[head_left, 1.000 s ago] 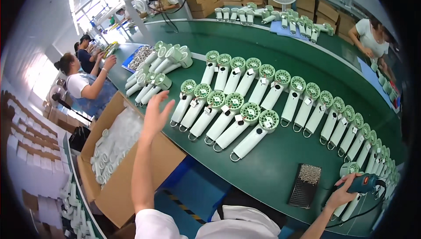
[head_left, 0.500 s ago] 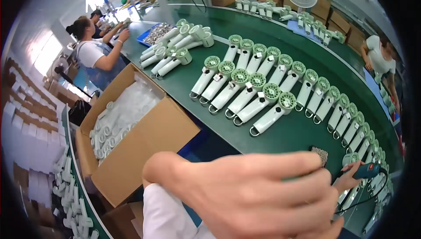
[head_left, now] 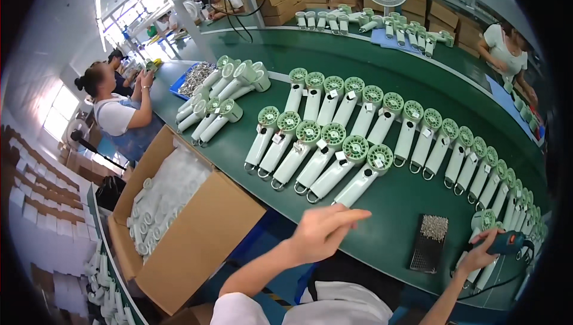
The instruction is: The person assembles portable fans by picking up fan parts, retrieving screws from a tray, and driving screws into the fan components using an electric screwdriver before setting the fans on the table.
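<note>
My left hand (head_left: pixel 328 232) hovers over the bench's near edge, index finger stretched to the right and the other fingers partly curled; nothing shows in it. It is closest to the lower end of a white handheld fan body (head_left: pixel 364 182) with a green round head. At the right, my right hand (head_left: pixel 479 256) is wrapped round a teal corded electric screwdriver (head_left: pixel 506 242). Beside that hand lies another fan body (head_left: pixel 484 220); whether the tool's tip touches it is hidden. A black tray (head_left: pixel 427 254) with small metal screws (head_left: pixel 434 228) lies between my hands.
Rows of fan bodies (head_left: pixel 413 128) curve along the green bench (head_left: pixel 286 188). A pile of them (head_left: pixel 230 86) lies by a blue tray (head_left: pixel 175 88) of metal parts. A cardboard box (head_left: pixel 200 238) of white parts stands at left. Co-workers (head_left: pixel 122 107) sit around the line.
My left hand has drawn back from close in front of the camera, uncovering the screw tray. The view has shifted. My right hand still holds the screwdriver at the right.
</note>
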### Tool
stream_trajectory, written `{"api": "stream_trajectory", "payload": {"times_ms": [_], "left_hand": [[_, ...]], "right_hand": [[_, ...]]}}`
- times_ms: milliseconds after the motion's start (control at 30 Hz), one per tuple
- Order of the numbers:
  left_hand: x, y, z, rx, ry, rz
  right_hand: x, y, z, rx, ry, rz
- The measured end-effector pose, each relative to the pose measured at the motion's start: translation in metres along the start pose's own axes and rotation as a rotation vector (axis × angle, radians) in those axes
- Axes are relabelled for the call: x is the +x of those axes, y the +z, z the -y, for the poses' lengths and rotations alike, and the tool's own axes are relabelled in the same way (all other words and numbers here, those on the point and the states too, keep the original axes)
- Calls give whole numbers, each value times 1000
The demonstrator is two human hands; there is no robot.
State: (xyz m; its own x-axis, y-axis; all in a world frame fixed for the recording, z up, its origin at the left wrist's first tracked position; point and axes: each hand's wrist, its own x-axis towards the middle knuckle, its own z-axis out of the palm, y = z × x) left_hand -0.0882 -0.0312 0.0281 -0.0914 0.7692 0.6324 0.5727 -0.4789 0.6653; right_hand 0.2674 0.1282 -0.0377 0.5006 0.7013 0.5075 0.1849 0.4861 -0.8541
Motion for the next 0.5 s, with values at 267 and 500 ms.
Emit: {"api": "stream_trajectory", "payload": {"times_ms": [267,500], "left_hand": [[-38,43,65,188,-137,308],[-32,52,65,301,-37,411]], "right_hand": [[20,12,-2,-265,-71,-30],[23,30,-2,-405,175,-49]]}}
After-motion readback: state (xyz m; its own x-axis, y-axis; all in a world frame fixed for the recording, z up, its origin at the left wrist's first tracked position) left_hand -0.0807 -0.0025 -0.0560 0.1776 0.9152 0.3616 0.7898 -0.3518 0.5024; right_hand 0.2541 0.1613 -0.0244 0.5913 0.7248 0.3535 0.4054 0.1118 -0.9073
